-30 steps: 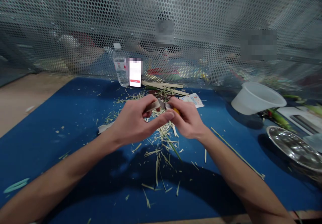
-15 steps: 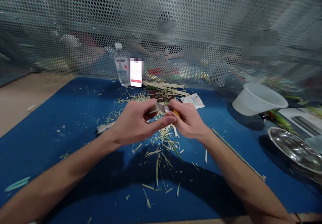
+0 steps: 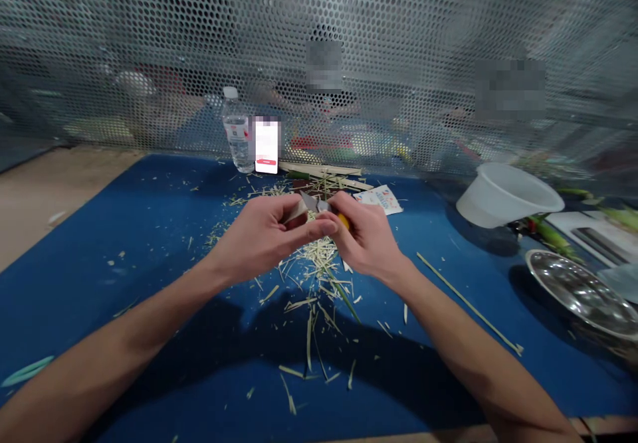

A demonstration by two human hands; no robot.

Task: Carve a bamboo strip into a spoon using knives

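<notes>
Both hands meet above the middle of a blue mat [image 3: 124,244]. My left hand [image 3: 259,237] is closed on a short pale strip [image 3: 295,212], pinched between thumb and fingers. My right hand [image 3: 366,237] is wrapped round a small knife with a yellow handle [image 3: 343,220]; its grey blade [image 3: 312,202] lies against the strip. Directly below the hands lies a heap of thin pale shavings [image 3: 319,264].
A perforated metal screen [image 3: 399,44] closes the back. A water bottle [image 3: 235,131] and a lit phone [image 3: 266,145] stand against it. At the right are a white plastic bowl [image 3: 506,194], a steel dish [image 3: 578,290] and green stalks [image 3: 551,234]. A long thin stick [image 3: 468,303] lies right.
Both hands have shifted slightly toward the screen, and the blade has tilted up along the strip. The grips are unchanged.
</notes>
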